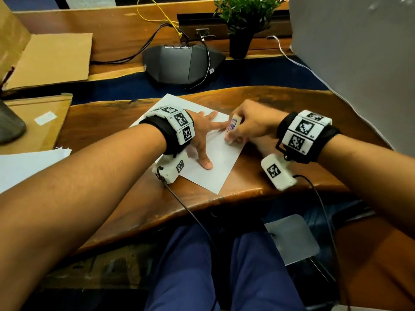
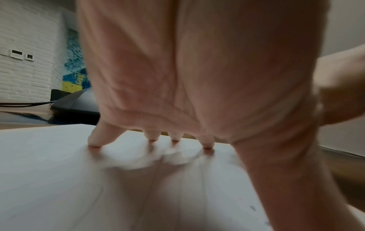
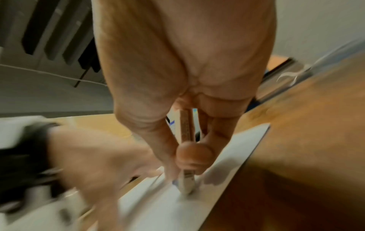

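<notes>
The left hand (image 1: 202,136) lies spread, fingers straight, pinning the paper (image 1: 215,173) to the bench (image 1: 280,99) so it can't slide. The right hand (image 1: 251,124) pinches the eraser (image 1: 233,126), its lower end pressed on the sheet.

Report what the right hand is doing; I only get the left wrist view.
Observer: The right hand pinches a white eraser in a printed sleeve.
Operator: Say where its end sits.
Observer: Pressed on the sheet of paper, near its right edge.
Operator: Place my left hand against it.
Observer: The left hand lies spread on the paper, index fingertip close beside the eraser; contact unclear.
</notes>
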The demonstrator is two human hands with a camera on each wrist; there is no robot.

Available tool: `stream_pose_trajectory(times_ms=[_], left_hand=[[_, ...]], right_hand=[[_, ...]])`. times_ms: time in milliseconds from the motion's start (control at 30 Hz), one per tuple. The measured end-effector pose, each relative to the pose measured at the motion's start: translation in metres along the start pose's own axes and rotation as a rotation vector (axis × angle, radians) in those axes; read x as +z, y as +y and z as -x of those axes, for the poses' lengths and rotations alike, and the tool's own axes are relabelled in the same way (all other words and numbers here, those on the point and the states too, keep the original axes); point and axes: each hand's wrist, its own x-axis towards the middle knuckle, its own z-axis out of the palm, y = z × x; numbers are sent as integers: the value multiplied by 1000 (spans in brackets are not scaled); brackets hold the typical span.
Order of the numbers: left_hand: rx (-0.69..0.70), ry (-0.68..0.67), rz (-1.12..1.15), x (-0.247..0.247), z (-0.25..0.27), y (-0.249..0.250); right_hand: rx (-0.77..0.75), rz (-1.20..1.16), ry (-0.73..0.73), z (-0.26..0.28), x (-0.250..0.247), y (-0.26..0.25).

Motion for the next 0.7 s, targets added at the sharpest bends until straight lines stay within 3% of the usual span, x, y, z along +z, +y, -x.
stream_pose_trajectory(times_ms=[67,200,367,500,633,700], left_hand=[[3,6,-5,0,1,0],[25,-5,25,1,-1,-1],[6,-1,28,0,3,-1],[22,5,46,2,3,-1],[12,4,64,2,3,-3],[26,8,86,3,3,-5]], right_hand=[[-12,-38,-108,3,6,-1],[46,-105,102,-2,-9,9],[-9,-5,-105,11,10,-3],[45,-30,88,8,-6,1],[-37,45,-147,24,23,-10],[-10,18,-76,18,13,-7]])
